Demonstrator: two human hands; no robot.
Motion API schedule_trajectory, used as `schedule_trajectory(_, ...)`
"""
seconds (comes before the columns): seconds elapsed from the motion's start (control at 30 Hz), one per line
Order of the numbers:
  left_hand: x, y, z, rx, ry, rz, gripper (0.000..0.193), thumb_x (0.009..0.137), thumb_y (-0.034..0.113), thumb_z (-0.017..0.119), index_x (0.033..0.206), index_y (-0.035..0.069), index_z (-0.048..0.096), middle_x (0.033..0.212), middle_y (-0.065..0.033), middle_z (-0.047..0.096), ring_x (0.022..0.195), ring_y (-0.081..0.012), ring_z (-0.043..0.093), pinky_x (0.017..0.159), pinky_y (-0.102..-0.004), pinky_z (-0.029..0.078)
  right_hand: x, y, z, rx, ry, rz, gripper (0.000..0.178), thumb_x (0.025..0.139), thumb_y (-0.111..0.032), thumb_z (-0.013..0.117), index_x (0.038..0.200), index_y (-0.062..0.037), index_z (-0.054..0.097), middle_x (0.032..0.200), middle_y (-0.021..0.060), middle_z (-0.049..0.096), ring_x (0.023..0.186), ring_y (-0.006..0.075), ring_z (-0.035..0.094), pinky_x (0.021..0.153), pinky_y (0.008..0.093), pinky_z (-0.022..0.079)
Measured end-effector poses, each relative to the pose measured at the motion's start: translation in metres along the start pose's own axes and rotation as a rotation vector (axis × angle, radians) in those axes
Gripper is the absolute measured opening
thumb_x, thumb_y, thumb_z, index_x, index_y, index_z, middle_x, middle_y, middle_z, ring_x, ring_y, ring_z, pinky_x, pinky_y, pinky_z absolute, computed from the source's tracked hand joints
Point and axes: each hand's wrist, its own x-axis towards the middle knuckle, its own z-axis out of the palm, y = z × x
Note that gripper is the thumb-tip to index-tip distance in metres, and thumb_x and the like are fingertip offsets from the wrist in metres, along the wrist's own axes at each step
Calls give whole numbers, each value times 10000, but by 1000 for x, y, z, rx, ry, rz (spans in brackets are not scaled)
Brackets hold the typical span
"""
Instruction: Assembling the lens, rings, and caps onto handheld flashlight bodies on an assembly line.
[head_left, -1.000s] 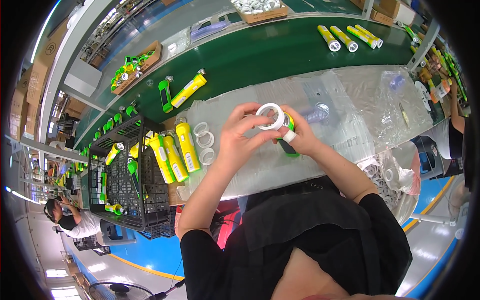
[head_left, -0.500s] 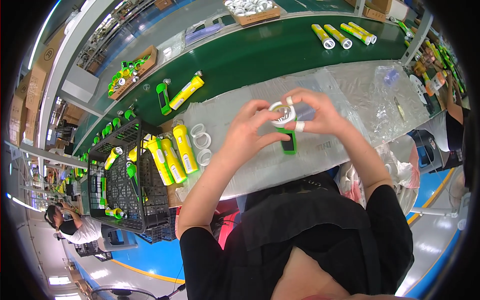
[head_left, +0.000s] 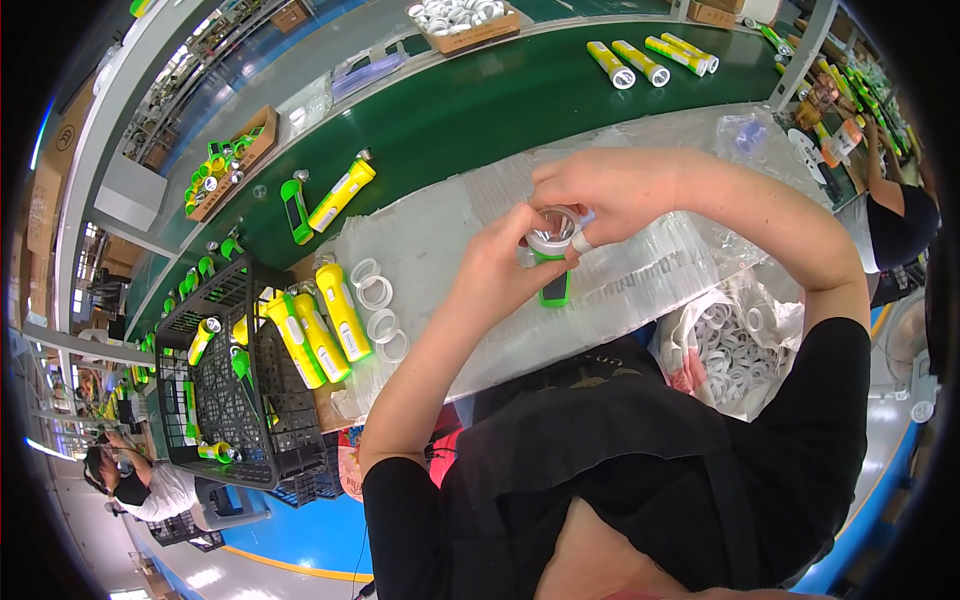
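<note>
Over the work table, a flashlight (head_left: 555, 290) with a green body and a dark panel points its head up. A white ring (head_left: 550, 245) surrounds the shiny reflector at its top. My left hand (head_left: 500, 262) is closed round the head from the left, thumb in front. From the right, my right hand (head_left: 615, 195) curls over the ring, with fingertips on its far and right edges. Part of the body is hidden by my fingers. Several loose white rings (head_left: 375, 292) lie to the left, beside yellow-and-green flashlights (head_left: 342, 312).
A black crate (head_left: 265, 440) with flashlights stands at the left. Beyond the table runs a green conveyor (head_left: 450, 130) carrying more flashlights (head_left: 610, 65). A bag of white rings (head_left: 735, 350) sits at the table's near right. Boxes of parts (head_left: 465, 35) stand beyond the belt.
My right hand has turned and come over the white ring, its elbow swinging outward. The clear cylindrical stack that showed in it is out of sight. The view has shifted slightly.
</note>
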Motion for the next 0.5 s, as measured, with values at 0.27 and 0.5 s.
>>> schedule_trajectory(0.27,6,-8,5,33,32,-18,414,673,155,856,947,77,555,895,-81,678,802,-269,669,673,-363,528,10,-13,18,-142,107,602,376,731,-311,766,874,-10,592,932,133,639,767,284,631,620,393,477)
schedule_trajectory(0.5,4,-11,9,13,62,46,401,678,154,852,936,79,554,889,-88,678,794,-282,665,658,-368,524,-1,18,29,-38,524,-123,613,714,-570,724,897,-2,587,774,162,636,689,346,628,607,428,485)
